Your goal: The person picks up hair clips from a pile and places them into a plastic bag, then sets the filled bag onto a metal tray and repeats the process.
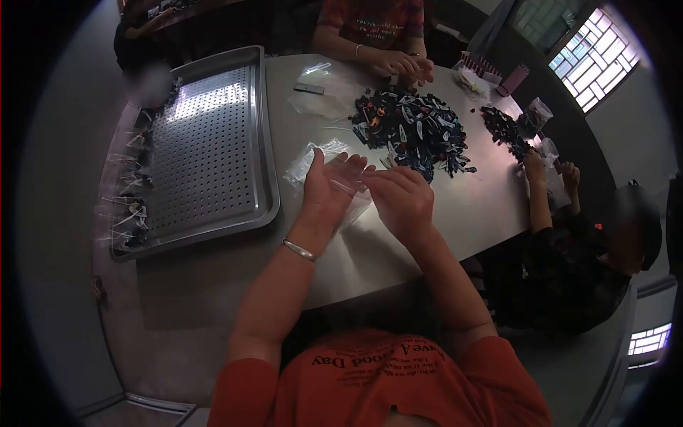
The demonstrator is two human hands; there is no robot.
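Note:
My left hand (327,186) is palm up with its fingers stretched out and the thumb apart. A clear plastic bag (344,185) lies across its fingers. My right hand (405,201) pinches the bag's edge between thumb and fingertips, close beside the left fingers. More clear bags (302,168) lie on the table just beyond my left hand. Past both hands spreads a big heap of dark snap hair clips (420,128), with a few orange and pale pieces among them. What the bag contains, if anything, is too faint to tell.
A large perforated metal tray (213,153) stands at the left, with filled clear bags (131,188) along its far side. Opposite, a person's hands (405,65) work at the heap. On the right, another person's hands (537,171) are near a smaller dark pile (502,126).

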